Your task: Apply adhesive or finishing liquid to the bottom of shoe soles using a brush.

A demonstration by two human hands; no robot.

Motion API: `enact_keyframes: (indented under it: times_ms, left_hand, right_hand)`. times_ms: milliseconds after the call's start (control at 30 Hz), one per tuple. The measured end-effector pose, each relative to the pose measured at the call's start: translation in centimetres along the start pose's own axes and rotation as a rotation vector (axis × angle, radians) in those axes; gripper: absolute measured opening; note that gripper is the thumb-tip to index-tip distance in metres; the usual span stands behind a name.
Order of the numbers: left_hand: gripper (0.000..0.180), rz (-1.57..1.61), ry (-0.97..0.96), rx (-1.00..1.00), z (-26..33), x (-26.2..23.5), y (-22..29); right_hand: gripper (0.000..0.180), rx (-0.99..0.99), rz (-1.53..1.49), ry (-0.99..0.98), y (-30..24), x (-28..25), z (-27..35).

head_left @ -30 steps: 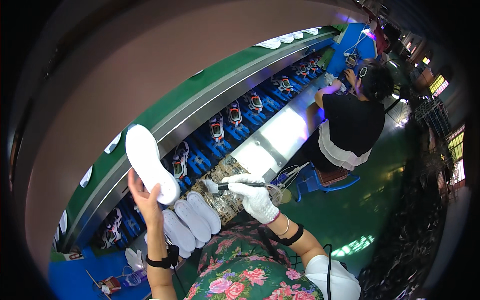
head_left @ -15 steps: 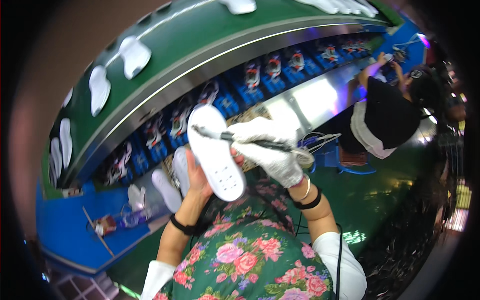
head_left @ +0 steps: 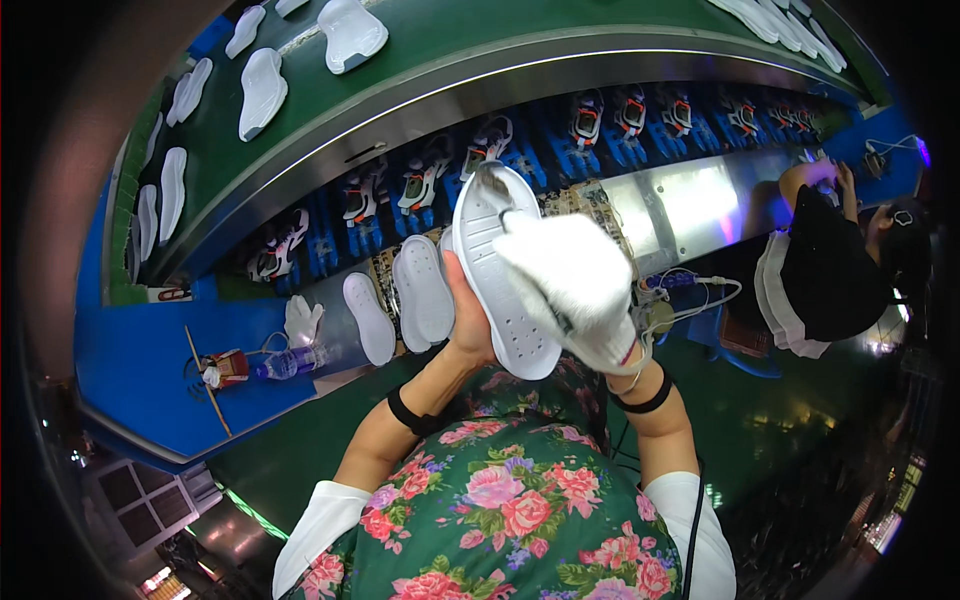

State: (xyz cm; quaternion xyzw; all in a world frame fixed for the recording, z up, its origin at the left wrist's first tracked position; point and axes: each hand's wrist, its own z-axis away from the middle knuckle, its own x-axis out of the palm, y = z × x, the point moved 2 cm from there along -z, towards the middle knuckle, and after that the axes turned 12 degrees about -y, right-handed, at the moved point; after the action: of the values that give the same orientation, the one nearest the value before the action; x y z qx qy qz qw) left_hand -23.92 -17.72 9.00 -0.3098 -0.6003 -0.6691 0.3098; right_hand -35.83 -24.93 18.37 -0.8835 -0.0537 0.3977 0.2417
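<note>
Heads up, your bare left hand [head_left: 468, 325] is only pinching the white shoe sole [head_left: 503, 275] from behind along its left edge, near the heel end. The sole stands almost upright above your lap, toe end pointing far toward the conveyor. That's a thin grip for something you're pressing on from the other side. If you push hard with the tool, I'd guess the sole twists or pops out of your fingers and drops to the green floor [head_left: 300, 455], since nothing sits under it but your knees.

Loose white soles [head_left: 420, 290] lie flat on the desk [head_left: 150, 370] just left of that hand, close enough that a slip could knock into them. Further left a plastic bottle [head_left: 285, 362] lies on its side, well apart from you.

Your gloved right hand [head_left: 575, 285] is clenched around a thin brush-like tool [head_left: 492, 185], whose tip touches the toe end of the sole's inner face. The glove covers most of the handle, so I can't tell how much of it you actually hold. Wrist bends down, forearm coming up from the lower right, elbow tucked. The bulky glove hides part of the sole from you, so the tip could wander off the edge.

A cable [head_left: 700, 295] trails just right of your wrist, and it could snag. A person in black [head_left: 830, 270] works far right, well apart.
</note>
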Motion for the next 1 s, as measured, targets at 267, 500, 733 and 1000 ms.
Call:
enact_keyframes:
  times_ms: [267,500,733,1000]
  left_hand:
    - [0.099,0.394,-0.658,0.078,0.5,-2.1,-0.1]
    - [0.098,-0.155,0.041,0.044,0.4,-2.6,0.6]
    - [0.097,0.153,0.050,0.083,-0.7,-1.4,1.4]
    - [0.097,0.289,0.023,0.134,-0.4,-1.4,2.0]
  right_hand:
    - [0.022,0.238,-0.387,0.144,0.3,1.1,1.8]
    - [0.024,-0.009,-0.355,0.000,-0.6,0.9,1.6]
    - [0.029,-0.056,-0.188,0.053,0.2,1.2,2.7]
    - [0.022,0.073,-0.406,0.130,0.8,1.7,3.9]
